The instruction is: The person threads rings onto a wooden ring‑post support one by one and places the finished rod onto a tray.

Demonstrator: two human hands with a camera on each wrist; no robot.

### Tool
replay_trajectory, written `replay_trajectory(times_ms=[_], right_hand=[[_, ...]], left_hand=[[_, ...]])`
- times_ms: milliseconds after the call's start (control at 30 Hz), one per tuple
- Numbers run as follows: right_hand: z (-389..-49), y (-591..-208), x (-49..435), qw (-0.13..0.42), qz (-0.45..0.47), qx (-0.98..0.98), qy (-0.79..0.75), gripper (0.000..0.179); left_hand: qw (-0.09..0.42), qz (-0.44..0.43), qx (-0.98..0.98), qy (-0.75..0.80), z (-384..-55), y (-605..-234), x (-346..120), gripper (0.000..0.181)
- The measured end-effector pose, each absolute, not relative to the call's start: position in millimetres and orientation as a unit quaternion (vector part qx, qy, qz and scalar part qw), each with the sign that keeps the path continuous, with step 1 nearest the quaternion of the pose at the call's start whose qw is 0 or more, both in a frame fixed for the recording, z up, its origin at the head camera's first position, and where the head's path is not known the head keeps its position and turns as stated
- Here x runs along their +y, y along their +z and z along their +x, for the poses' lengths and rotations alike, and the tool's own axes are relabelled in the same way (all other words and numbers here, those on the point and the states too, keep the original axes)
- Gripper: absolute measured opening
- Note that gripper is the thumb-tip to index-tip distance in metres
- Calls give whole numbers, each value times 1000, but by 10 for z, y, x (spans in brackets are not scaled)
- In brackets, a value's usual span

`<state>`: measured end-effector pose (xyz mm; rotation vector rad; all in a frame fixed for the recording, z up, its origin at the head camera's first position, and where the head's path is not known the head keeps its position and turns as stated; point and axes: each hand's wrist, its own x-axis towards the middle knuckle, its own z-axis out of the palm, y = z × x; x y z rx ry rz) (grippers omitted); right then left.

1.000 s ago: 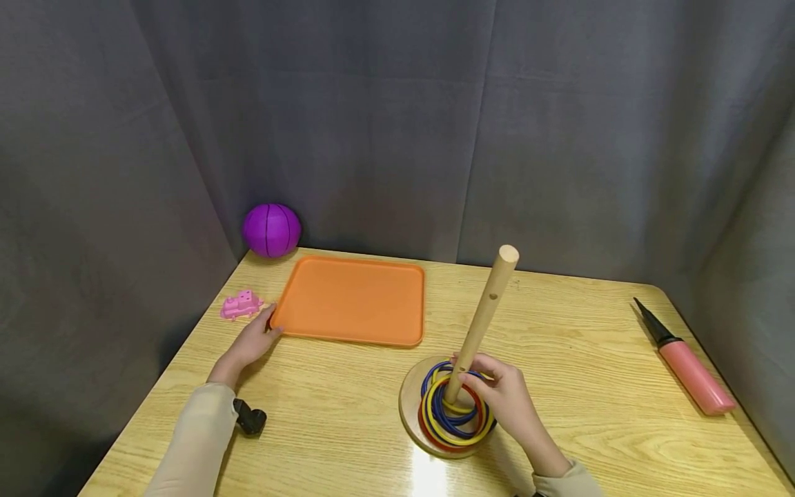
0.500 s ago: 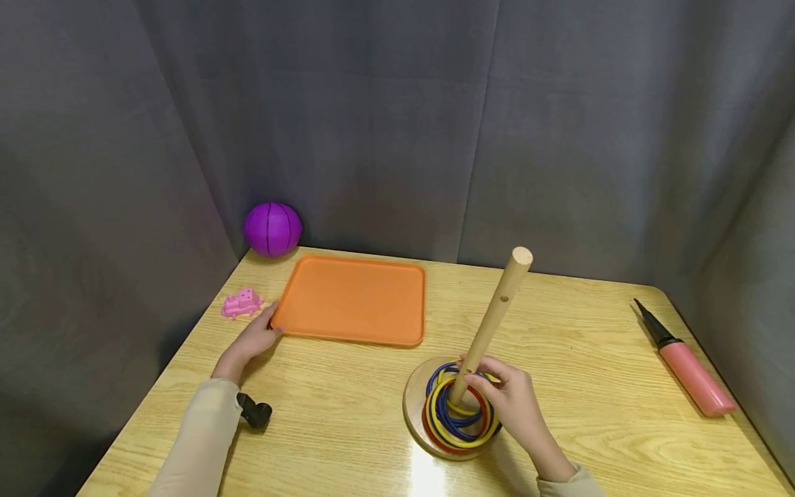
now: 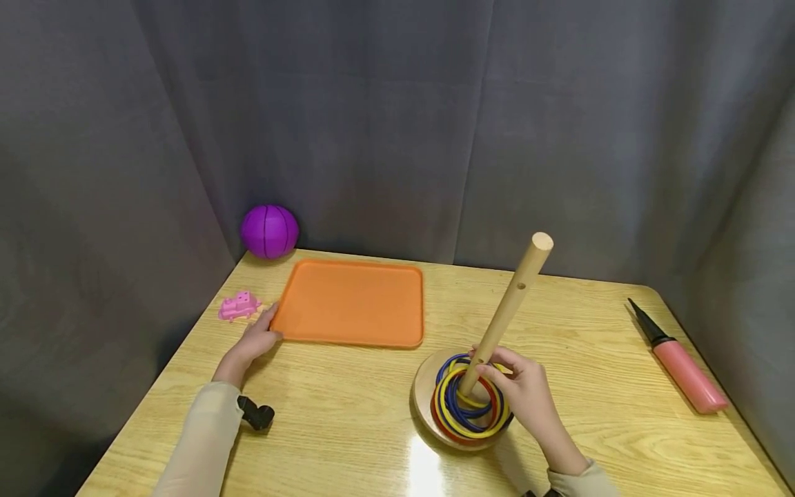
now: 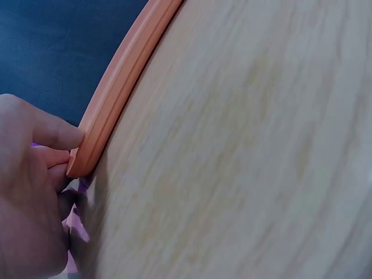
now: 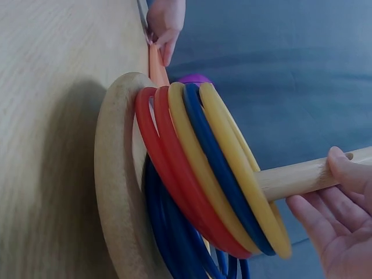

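My right hand grips the lower part of a wooden ring-toss stand's post, between thumb and fingers. Red, yellow and blue rings lie stacked around the post on its round wooden base. The post leans to the right in the head view; whether the base fully touches the table cannot be told. At the near left corner of a flat orange tray, my left hand pinches the rim. In the left wrist view the thumb lies on the tray's edge, with fingers partly hidden beneath it.
A pink toy train lies just left of the tray. Behind it, a purple ball sits at the table's back left corner. A pink hand pump with a black nozzle lies at the right edge. Grey curtains surround the table.
The ring-toss stand has shifted right with my right hand, its post top moving right and slightly up in view. My left hand still holds the tray corner, with both nearly in place.
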<state>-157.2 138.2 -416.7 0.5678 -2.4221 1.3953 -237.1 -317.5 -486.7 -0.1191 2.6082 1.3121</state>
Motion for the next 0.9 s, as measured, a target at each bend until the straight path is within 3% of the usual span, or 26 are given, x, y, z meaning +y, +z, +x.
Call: replay_trajectory(times_ms=[400,900], right_hand=[[-1616,-4028,1447,145,178,-846,482,22],[-1738,-3890,1413,142,191,-841,485,22]], left_hand=[[144,-22,881,450,-2295,-4876,-3134,90],[132,36,886,442,-2037,-4902,-2866,88]])
